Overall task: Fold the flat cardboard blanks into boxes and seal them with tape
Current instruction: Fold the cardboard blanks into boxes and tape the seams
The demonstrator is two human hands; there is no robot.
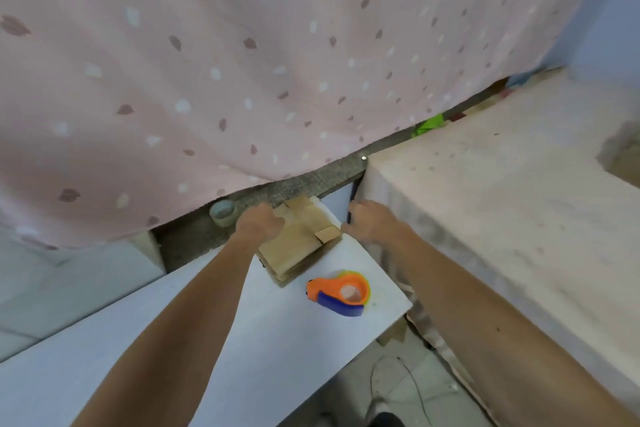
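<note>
Cardboard first: a tan stack of flat cardboard blanks point(298, 253) sits at the far end of the white surface point(242, 340), its far corner right at the surface's back edge. The top blank shows small folded flaps. Nothing on the stack is sharp enough to read.

Just on the near side of the stack lies an orange and blue plastic tape dispenser point(341, 293), apart from it and close to the surface's right-hand edge. Left of the stack, a small pale roll of tape point(223, 212) rests on the grey speckled stone ledge point(311, 180). Over that ledge, beyond the stack, hangs a pink curtain with a leaf print point(242, 62). Right of the stack, across a narrow gap, stands a pale pink cloth-covered block point(502, 201). Open room on the surface lies on the stack's near side, towards the person.

Now the hands. The left hand point(259, 222) is down on the stack's far left part, fingers curled onto the top blank, gripping it. The right hand point(369, 222) is at the stack's right corner, fingertips touching or just beside it; with the blur I cannot tell whether it is grasping or loose.
</note>
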